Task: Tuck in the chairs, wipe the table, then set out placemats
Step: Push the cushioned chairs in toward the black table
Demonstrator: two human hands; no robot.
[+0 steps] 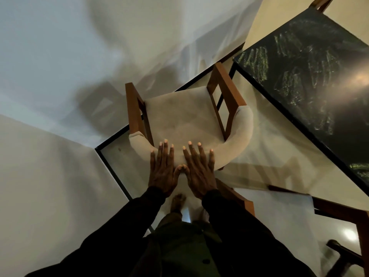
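Chair: a wooden-armed chair with a pale padded seat is standing just left of the dark bench, its right arm sitting near the bench's near corner. The whole seat is showing, so it is not lying under the bench top.
Left hand: the left hand is lying flat on the chair's curved padded backrest, its fingers straight and spread, curling round nothing.
Right hand: the right hand is pressing flat on the same backrest just beside the left, its fingers straight too, with the two thumbs touching.
Step in hand: judging by the flat palms, the person is pushing this chair along rather than lifting it.
Bench top: pale greenish smears are showing across the dark surface, so wiping is looking undone.
Placemats: none are showing anywhere, and no cloth either.
Other chairs: another wooden chair frame is standing at the lower right and a wooden piece is poking in at the far end; whether either is tucked in, I cannot tell.
Progress: the task is sitting in its first stage, with wiping and placemats both waiting.
Unclear: a black-edged panel is lying under the chair; what it is, I cannot tell.
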